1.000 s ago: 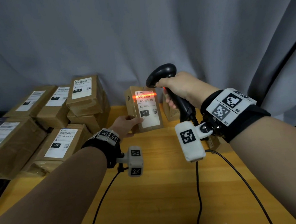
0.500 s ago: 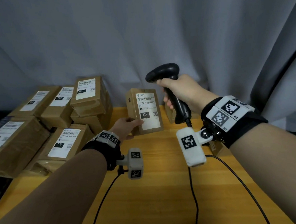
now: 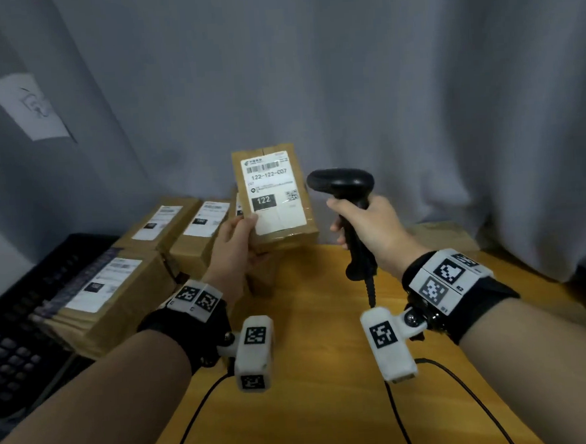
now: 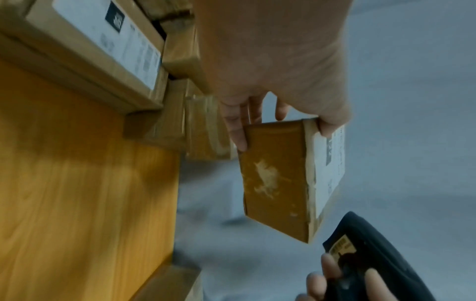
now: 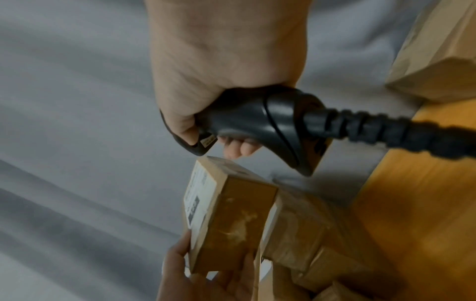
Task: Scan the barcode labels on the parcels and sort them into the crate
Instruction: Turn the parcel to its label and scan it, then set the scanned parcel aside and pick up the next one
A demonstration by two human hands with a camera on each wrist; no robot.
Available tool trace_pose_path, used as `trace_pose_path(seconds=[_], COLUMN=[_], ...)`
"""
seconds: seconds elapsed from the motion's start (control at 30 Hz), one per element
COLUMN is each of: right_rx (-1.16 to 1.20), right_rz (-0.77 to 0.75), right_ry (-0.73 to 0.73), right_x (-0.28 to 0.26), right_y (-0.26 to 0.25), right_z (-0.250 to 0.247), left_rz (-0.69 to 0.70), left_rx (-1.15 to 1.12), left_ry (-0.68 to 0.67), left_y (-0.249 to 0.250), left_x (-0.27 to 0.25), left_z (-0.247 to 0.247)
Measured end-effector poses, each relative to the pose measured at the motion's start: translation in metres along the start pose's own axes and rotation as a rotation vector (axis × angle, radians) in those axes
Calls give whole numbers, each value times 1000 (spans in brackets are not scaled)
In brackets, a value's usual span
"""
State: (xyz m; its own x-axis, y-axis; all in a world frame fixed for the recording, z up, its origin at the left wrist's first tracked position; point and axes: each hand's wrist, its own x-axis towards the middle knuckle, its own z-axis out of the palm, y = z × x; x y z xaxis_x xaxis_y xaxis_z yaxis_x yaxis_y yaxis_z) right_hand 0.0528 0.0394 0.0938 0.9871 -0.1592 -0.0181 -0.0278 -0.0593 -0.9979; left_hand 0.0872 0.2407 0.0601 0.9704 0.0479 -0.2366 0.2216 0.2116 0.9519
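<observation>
Cardboard parcel (image 3: 276, 202) is off the counter (image 3: 328, 374), raised at about 12 o'clock in the head view, long axis close to vertical with a slight lean. Label (image 3: 274, 192) faces the camera, barcode at its top end, "122-122-007" printed below it and a black "122" block lower down.

Left hand (image 3: 233, 246) grip pinches the parcel at its lower left corner: thumb on the label face, fingers (image 4: 238, 130) behind the back face. Left wrist view shows the brown taped bottom end (image 4: 275, 179) with a scuffed pale patch.

Right hand (image 3: 374, 230) grip is wrapped tight round the handle of a black scanner (image 3: 343, 191), at 3 o'clock of the parcel, just beside it and not touching. Handle roughly upright, head pointing toward 9 o'clock, at the parcel. Ribbed strain relief and cable (image 5: 386, 130) exit the handle's base.

Counts: 1 parcel in hand, 1 scanner. At least 3 labelled parcels in the stack (image 3: 143, 265) at 9 o'clock, more behind, number unclear through blur. 1 more box (image 5: 438, 51) at the counter's far right edge.

Counter is orange-yellow wood grain. Black perforated plastic crate (image 3: 14, 342) sits at 8 o'clock, beyond the counter's left edge. Grey curtain (image 3: 379, 79) folds behind; a white paper sheet (image 3: 30, 107) hangs on it at 10 o'clock.
</observation>
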Motion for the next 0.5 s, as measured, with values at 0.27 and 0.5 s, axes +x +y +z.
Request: trace_pose_path(seconds=[0.27, 0.5], right_rx=[36, 47], right_rz=[72, 116], right_ry=[-34, 114], right_x=[35, 65], right_y=[11, 34], right_z=[117, 182], left_rz=[43, -196], left_rx=[110, 295], left_ry=[135, 73], left_y=[42, 56], left_x=[67, 141], left_z=[-122, -170])
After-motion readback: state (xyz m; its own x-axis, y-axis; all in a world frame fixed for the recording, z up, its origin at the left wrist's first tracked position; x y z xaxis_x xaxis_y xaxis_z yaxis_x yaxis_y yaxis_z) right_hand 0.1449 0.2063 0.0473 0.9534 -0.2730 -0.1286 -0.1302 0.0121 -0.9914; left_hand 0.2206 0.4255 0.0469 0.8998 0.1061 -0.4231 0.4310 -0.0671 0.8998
